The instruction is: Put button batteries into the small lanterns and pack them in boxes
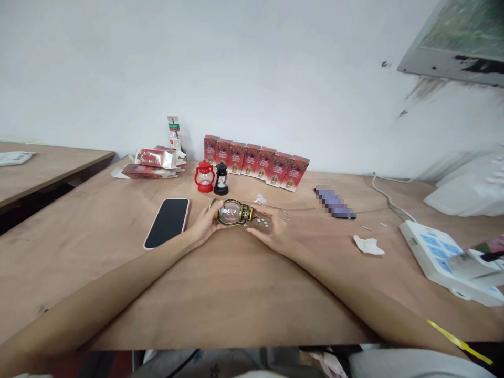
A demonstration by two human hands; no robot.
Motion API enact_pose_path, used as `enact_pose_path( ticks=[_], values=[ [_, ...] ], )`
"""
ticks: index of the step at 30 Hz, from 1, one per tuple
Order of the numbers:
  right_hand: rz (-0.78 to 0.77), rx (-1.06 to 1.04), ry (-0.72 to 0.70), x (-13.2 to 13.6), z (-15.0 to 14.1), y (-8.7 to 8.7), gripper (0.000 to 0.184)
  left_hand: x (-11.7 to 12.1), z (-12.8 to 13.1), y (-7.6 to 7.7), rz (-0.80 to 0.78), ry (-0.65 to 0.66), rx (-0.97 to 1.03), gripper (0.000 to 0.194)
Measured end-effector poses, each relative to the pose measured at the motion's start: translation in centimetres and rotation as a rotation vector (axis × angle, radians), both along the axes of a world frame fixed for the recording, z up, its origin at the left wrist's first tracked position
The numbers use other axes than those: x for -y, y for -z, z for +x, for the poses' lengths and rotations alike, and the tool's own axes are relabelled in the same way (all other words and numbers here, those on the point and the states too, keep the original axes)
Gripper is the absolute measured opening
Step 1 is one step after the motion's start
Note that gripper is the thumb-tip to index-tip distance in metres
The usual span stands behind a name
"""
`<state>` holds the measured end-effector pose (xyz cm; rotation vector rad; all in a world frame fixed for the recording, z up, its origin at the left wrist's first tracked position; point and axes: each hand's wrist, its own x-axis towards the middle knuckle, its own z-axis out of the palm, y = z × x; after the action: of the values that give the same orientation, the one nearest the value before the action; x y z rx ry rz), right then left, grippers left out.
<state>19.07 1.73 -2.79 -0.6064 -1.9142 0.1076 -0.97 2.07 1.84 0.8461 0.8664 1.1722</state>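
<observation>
A small bronze-and-black lantern point(232, 212) with a clear globe lies on its side, held just above or on the table. My left hand point(207, 224) is closed around its base end. At the lantern's top end, my right hand point(273, 229) curves with thumb and fingers apart; its fingertips are close to the cap, and I cannot tell if they touch. Several small silvery pieces point(263, 223) show between the right thumb and fingers, too small to name. Behind the left hand stand a red lantern point(205, 177) and a black lantern point(221, 179), both upright.
Several red printed boxes point(252, 160) stand in a row near the wall. Opened red cartons point(151, 163) lie at back left. A phone point(167, 223) is beside my left forearm. Rightward are a purple pixelated item point(334, 202), torn white paper point(368, 245) and a white power strip point(433, 252).
</observation>
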Motion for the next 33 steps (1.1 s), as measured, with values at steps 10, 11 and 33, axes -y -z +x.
enact_pose_path(
  ticks=[10, 11, 33],
  values=[
    [0.032, 0.004, -0.029, 0.03, 0.03, -0.26, 0.051, -0.02, -0.11, 0.2, 0.027, 0.024, -0.025, 0.02],
    [0.045, 0.011, -0.023, 0.03, 0.03, -0.29, 0.051, 0.0, -0.1, 0.19, 0.031, 0.025, -0.026, 0.02],
    [-0.141, -0.035, 0.042, 0.16, -0.25, 0.3, 0.052, -0.26, -0.73, 0.7, 0.023, 0.027, 0.087, 0.027]
  ],
)
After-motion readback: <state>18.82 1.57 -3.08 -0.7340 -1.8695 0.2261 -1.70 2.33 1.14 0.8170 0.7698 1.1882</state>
